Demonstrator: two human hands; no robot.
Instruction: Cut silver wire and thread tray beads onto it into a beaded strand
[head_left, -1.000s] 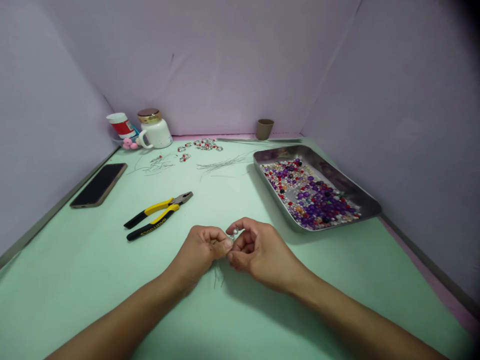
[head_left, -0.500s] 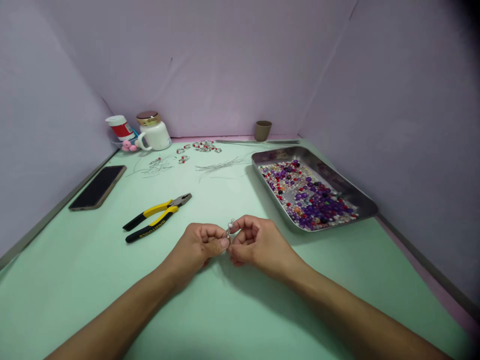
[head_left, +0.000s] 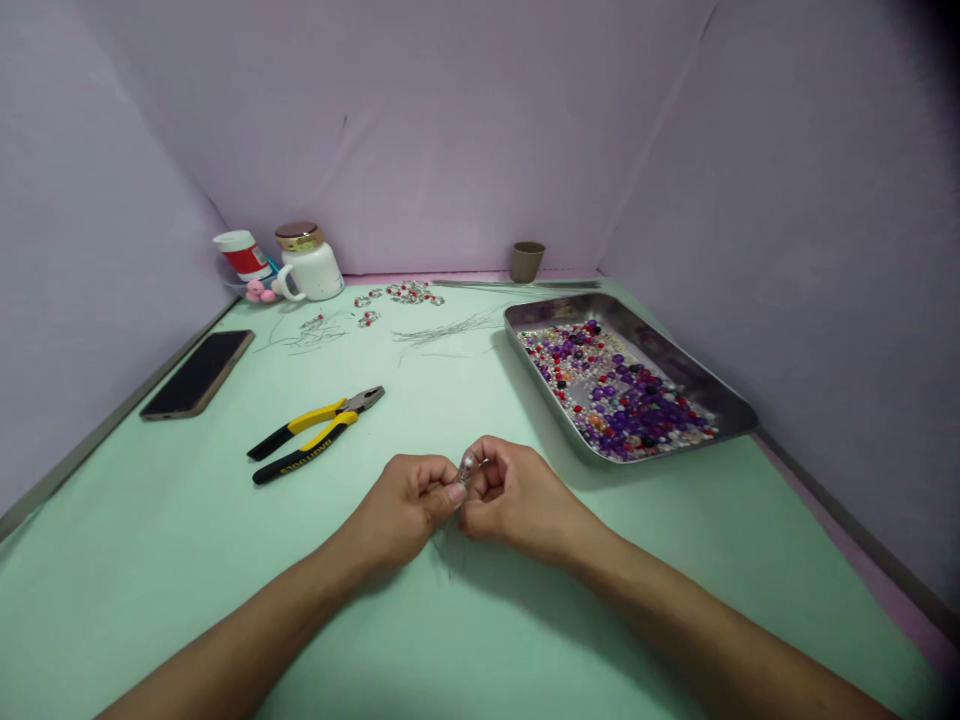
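Observation:
My left hand (head_left: 409, 500) and my right hand (head_left: 517, 495) meet fingertip to fingertip low over the green table (head_left: 187, 560), just in front of me. Between them they pinch a small beaded wire piece (head_left: 466, 466) with a pale bead showing at the top; thin wire ends trail down below the fingers. Most of the piece is hidden by my fingers. Yellow-handled pliers (head_left: 315, 432) lie on the table to the left of my left hand.
A steel tray (head_left: 720, 395) of purple, red and white beads sits at the right. Loose wires (head_left: 442, 328) and finished bead rings (head_left: 409, 291) lie farther back. A phone (head_left: 196, 372) rests at left; a white mug (head_left: 306, 266), a red-banded cup (head_left: 241, 250) and a small brown cup (head_left: 526, 260) stand by the back wall.
Both hands stay together on the wire piece, shifting slightly on the table. My right fingers have curled over the bead, which stood more exposed half a second ago.

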